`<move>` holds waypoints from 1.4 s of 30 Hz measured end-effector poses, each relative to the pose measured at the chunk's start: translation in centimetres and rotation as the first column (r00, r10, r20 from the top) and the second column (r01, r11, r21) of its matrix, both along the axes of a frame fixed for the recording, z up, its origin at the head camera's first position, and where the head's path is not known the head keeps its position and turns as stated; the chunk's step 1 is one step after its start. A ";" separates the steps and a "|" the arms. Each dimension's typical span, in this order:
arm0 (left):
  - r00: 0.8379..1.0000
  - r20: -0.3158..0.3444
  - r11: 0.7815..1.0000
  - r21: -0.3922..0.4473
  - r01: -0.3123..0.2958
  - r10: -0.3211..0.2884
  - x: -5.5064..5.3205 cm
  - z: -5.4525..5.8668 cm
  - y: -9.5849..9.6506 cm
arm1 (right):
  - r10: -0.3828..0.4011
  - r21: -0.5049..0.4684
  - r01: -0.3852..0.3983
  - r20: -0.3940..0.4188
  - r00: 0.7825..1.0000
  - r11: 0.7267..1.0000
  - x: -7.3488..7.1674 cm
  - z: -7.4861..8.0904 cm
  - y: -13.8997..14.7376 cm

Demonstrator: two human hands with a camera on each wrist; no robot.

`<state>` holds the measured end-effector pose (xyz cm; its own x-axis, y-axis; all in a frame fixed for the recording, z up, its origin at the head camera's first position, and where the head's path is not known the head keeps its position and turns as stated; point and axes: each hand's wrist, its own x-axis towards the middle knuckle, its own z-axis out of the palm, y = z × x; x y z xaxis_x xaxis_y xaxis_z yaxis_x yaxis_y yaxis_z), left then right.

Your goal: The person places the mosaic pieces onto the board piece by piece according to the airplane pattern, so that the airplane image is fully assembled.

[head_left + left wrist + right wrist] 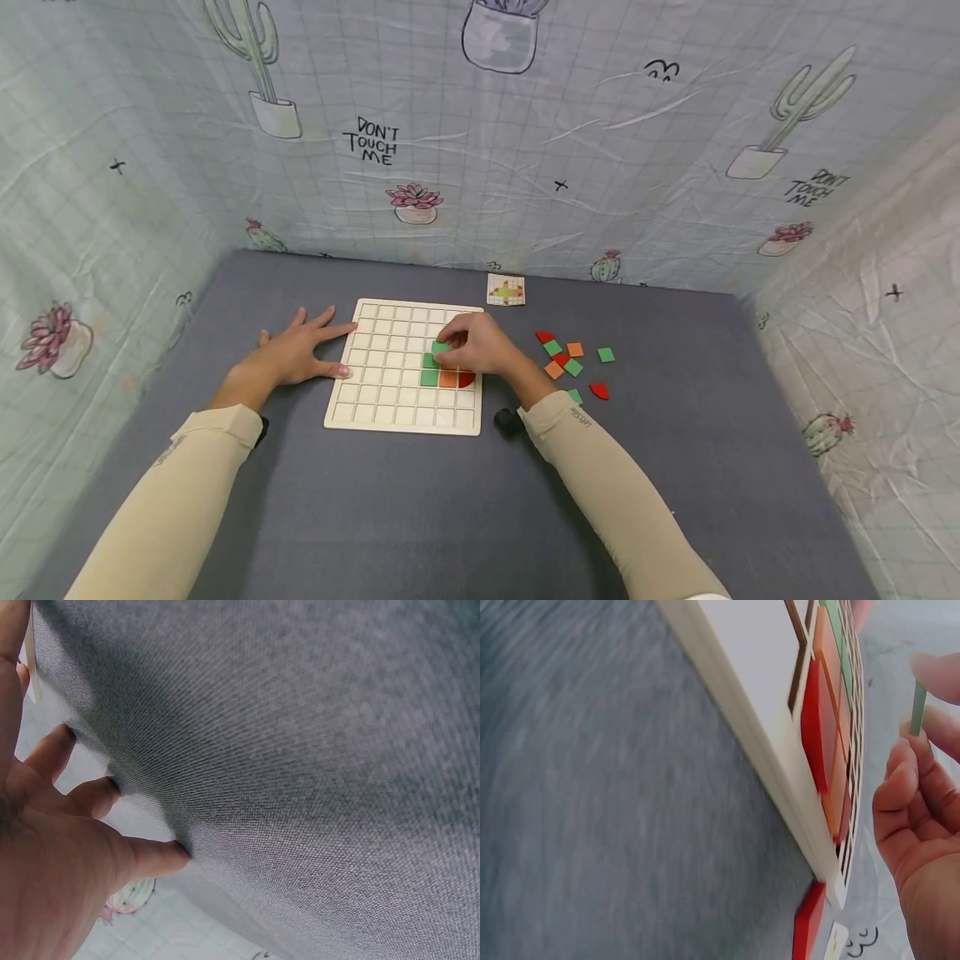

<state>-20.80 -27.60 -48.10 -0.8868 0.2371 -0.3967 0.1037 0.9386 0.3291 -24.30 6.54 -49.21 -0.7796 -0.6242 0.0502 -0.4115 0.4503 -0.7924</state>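
A pale grid board [375, 367] lies flat on the grey table. My left hand [296, 348] spreads its fingers wide at the board's left side, with thumb and index finger on that edge; the left wrist view shows other fingertips [184, 853] on the cloth. Over the board's right half, my right hand [483, 343] pinches a thin green square tile [919, 709] between thumb and fingers. Below it, green tiles [429, 377], an orange tile [447, 379] and a red rounded tile [466, 381] sit in the grid cells; the right hand partly hides this group.
Loose green, orange and red tiles [573, 367] are scattered right of the board, partly behind the right forearm. A small card with a coloured pattern [506, 290] lies at the table's back edge. Printed cloth walls [450, 150] surround the grey tabletop [390, 517].
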 end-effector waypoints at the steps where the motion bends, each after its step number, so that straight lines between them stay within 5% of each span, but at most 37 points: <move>1: 1.000 -0.001 1.000 -0.001 0.001 -0.001 0.0 0.1 0.0 | 0.002 -0.001 -0.002 0.002 1.000 1.000 0.0 -0.1 -0.2; 11: 1.000 0.005 1.000 0.000 -0.006 0.006 0.2 0.1 0.0 | -0.002 0.028 0.001 0.013 1.000 1.000 0.6 -0.5 -2.3; 25: 1.000 -0.003 1.000 -0.004 -0.007 0.007 0.1 0.0 -0.1 | -0.007 0.192 0.015 -0.040 0.999 0.981 0.7 -0.2 -4.4; 42: 1.000 -0.002 1.000 0.014 -0.009 0.009 0.1 0.0 -0.2 | -0.045 0.244 0.051 -0.031 0.999 0.968 1.1 -0.2 -5.2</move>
